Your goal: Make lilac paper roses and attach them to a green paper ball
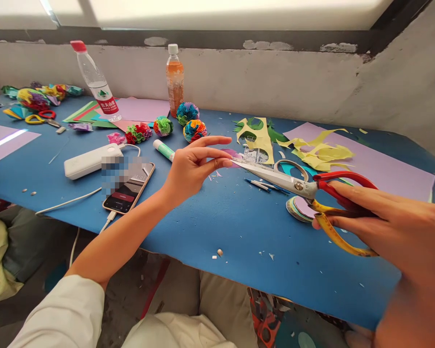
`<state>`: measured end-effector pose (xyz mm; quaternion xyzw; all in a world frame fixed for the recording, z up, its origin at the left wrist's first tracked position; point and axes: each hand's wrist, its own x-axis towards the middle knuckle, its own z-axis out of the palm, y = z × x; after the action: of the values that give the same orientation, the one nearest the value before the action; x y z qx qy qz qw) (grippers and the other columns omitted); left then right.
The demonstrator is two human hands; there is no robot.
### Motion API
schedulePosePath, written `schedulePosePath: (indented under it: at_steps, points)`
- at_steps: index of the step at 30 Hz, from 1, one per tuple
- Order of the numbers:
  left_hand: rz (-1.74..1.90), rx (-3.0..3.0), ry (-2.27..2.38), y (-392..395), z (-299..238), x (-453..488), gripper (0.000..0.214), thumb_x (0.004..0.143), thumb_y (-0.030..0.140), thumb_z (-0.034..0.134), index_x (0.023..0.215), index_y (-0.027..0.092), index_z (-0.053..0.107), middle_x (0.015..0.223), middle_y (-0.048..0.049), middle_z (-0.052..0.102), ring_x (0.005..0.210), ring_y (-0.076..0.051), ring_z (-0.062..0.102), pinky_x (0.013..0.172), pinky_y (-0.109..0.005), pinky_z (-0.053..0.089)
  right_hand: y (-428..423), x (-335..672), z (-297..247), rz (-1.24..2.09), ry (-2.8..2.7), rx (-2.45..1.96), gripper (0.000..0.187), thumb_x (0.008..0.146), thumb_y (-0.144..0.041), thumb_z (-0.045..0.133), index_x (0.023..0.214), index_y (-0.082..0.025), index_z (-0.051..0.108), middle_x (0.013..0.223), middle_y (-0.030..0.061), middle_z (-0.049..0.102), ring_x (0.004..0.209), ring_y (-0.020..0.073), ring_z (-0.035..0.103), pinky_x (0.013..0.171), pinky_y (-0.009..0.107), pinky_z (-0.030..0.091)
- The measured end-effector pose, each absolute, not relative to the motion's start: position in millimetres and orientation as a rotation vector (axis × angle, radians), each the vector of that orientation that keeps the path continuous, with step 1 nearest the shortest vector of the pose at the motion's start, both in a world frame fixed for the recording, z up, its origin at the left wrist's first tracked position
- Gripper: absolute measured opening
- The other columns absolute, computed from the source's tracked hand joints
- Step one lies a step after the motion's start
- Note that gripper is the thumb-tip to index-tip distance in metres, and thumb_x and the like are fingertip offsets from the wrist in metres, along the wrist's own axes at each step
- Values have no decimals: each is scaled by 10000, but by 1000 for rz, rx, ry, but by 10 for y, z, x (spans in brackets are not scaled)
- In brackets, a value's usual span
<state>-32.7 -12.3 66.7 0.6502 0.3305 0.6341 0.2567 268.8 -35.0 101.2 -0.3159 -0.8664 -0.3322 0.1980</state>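
Note:
My right hand (395,217) grips a pair of scissors (290,180) by its red and yellow handles, with the blades pointing left. Their tips meet a small purple piece of paper (235,153), pinched between the thumb and fingers of my left hand (194,166). Part of that paper is hidden behind the fingers and the blades. Under the scissors' pivot lies a stack of round paper discs (300,209), a pale purple one on top. Several blue and white pens (260,185) rest below the blades.
Yellow paper offcuts (321,150) lie on a purple sheet (395,166) at right. Ruffled paper balls (195,130), an orange drink bottle (175,79) and a red-capped water bottle (99,87) stand farther back. A phone (130,191), white power bank (90,162) and glue stick (163,150) are near my left arm.

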Motion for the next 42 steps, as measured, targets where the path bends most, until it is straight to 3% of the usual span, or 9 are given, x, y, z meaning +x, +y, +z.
schedulePosePath:
  at_steps: [8, 14, 20, 32, 42]
  points:
    - [1725, 1817, 923, -127, 661, -334, 77, 749, 310, 734, 759, 239, 763, 1016, -48, 725, 835, -165, 652, 548, -251, 480, -346, 2760, 971, -832, -2434, -989, 399, 957, -433, 316, 981, -180, 624, 735, 31, 714, 581, 163, 662, 431, 233, 424]
    - [1745, 1879, 925, -110, 658, -351, 59, 749, 305, 735, 747, 251, 760, 1024, -39, 722, 674, -114, 598, 453, -242, 385, -341, 2742, 940, -734, -2405, -1021, 401, 919, -489, 368, 1036, -200, 620, 805, 33, 726, 631, 170, 660, 506, 247, 450]
    - [1728, 1894, 897, -109, 655, -351, 97, 749, 341, 731, 750, 250, 763, 1004, -40, 725, 601, -93, 559, 450, -248, 387, -329, 2740, 930, -820, -2361, -1001, 373, 916, -451, 384, 984, -172, 622, 750, 36, 709, 536, 143, 608, 458, 241, 410]
    - [1687, 1845, 872, -129, 685, -347, 102, 747, 333, 733, 752, 235, 760, 995, -48, 728, 785, -153, 654, 587, -270, 518, -306, 2753, 921, -854, -2379, -901, 331, 931, -369, 410, 961, -168, 671, 790, 43, 732, 576, 152, 652, 442, 239, 409]
    - [1732, 1933, 862, -105, 673, -367, 69, 751, 313, 733, 760, 251, 761, 992, -40, 731, 673, -117, 606, 469, -250, 415, -304, 2692, 902, -824, -2361, -919, 461, 937, -484, 351, 946, -131, 647, 724, 66, 713, 508, 164, 610, 467, 262, 442]
